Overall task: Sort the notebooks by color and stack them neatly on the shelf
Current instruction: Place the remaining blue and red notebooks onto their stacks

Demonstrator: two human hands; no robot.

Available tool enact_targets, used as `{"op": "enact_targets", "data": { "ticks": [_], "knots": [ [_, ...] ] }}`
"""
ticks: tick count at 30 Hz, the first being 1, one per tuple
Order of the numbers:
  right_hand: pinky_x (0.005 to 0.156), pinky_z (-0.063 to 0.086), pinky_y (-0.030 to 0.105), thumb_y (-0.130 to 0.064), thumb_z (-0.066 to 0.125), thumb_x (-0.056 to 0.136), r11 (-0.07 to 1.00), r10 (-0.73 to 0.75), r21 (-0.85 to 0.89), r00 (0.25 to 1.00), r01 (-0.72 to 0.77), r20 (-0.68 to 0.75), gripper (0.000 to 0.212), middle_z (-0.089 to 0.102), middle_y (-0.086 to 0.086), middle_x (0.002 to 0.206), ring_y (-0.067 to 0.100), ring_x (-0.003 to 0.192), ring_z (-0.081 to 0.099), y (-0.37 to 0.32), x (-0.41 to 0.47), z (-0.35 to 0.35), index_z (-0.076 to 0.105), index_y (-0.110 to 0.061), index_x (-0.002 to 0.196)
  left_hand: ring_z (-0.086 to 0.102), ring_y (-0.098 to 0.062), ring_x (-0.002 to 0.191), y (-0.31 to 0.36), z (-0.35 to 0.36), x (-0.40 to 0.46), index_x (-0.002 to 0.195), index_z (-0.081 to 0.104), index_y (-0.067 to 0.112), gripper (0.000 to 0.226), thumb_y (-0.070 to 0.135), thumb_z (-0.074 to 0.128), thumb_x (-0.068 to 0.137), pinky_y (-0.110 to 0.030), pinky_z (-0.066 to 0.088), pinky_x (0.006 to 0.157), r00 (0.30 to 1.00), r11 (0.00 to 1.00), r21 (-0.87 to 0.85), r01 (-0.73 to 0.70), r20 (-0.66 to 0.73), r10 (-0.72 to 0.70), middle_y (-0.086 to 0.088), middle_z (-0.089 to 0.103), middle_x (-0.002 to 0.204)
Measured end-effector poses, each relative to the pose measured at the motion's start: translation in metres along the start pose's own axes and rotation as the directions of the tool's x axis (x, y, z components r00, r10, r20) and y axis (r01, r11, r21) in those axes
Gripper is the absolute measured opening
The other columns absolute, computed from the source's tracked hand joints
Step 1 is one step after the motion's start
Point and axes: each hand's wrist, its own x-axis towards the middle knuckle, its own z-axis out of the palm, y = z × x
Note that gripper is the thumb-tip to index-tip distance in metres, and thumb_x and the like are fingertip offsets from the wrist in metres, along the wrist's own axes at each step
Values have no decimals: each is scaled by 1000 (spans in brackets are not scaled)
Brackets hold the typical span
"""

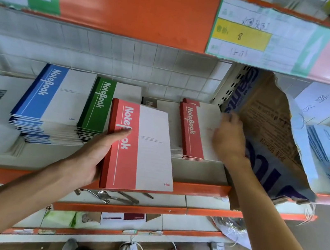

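A red notebook [141, 147] is held by its spine in the left hand [99, 153] near the shelf [199, 189] edge, while the red stack [196, 130] (far right) is steadied by the right hand [230, 139] with loose fingers, so placement there seems next.

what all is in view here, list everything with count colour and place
held notebook: one, red and white, in front of the shelf edge
blue stack: one, left on the shelf
green stack: one, right of the blue
red stack: one, right end of the row
brown notebook: one, mostly hidden behind the held one
torn carton: one, brown and blue, right
spoon: one, metal, shelf below
left hand: grips the held notebook
right hand: rests on the red stack
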Motion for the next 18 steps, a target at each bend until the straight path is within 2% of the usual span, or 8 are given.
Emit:
{"op": "enact_targets", "data": {
  "ticks": [1, 2, 4, 6, 10, 15, 18],
  "knots": [
    [114, 35, 43, -11, 55, 98, 987, -129, -94, 992, 130, 16, 47, 29, 14, 158, 33, 144, 34, -8, -5, 2, 43, -10, 144, 68, -21, 77, 0, 0, 1, 101, 63, 33, 21, 39, 69, 82, -30, 47, 58, 1000, 1000, 1, -3, -1, 3, -1, 73, 82],
    [118, 30, 44, -19, 53, 101, 976, -207, -58, 976, 211, 73, 48, 26, 11, 161, 31, 148, 27, -17, -10, 5, 41, -13, 147, 68, -21, 78, 1, -1, 2, 102, 63, 34, 21, 39, 69, 83, -30, 47, 59, 1000, 1000, -1, -5, 0, 5, -2, 73, 85],
    [118, 28, 45, -42, 46, 103, 968, -251, 75, 939, 240, 237, 56, 27, 8, 162, 29, 148, 27, -30, -19, 11, 35, -16, 151, 68, -20, 77, 2, -1, 2, 102, 63, 34, 21, 40, 69, 83, -29, 47, 58, 1000, 1000, 3, -15, -9, 15, -1, 73, 82],
    [117, 29, 45, -51, 42, 103, 972, -235, 64, 917, 226, 321, 62, 29, 8, 161, 31, 146, 29, -33, -20, 20, 31, -16, 153, 68, -19, 74, 2, -2, 4, 98, 64, 32, 18, 40, 68, 83, -28, 47, 57, 1000, 1000, 8, -22, -14, 22, 2, 74, 72],
    [122, 20, 50, -48, 39, 104, 981, -191, 38, 949, 188, 251, 61, 24, 10, 163, 32, 150, 22, -24, -3, 39, 27, -18, 155, 67, -20, 76, 1, -5, 6, 94, 63, 32, 13, 40, 67, 84, -30, 45, 60, 1000, 1000, 11, -25, -19, 25, 5, 73, 65],
    [123, 17, 49, -49, 41, 103, 980, -197, 63, 950, 187, 242, 62, 23, 11, 164, 31, 150, 21, -17, 6, 49, 26, -19, 156, 66, -21, 76, 3, -8, 6, 93, 63, 29, 16, 40, 69, 83, -30, 44, 60, 999, 1000, 1, -14, -44, 14, 5, 72, 61],
    [120, 26, 48, -49, 41, 103, 977, -208, 92, 961, 194, 183, 62, 31, 13, 160, 32, 146, 30, -24, -1, 42, 31, -15, 153, 65, -20, 74, 4, -10, 6, 91, 62, 28, 15, 39, 69, 83, -29, 43, 59, 999, 1000, -10, -14, -48, 14, 5, 71, 58]
  ]
}}
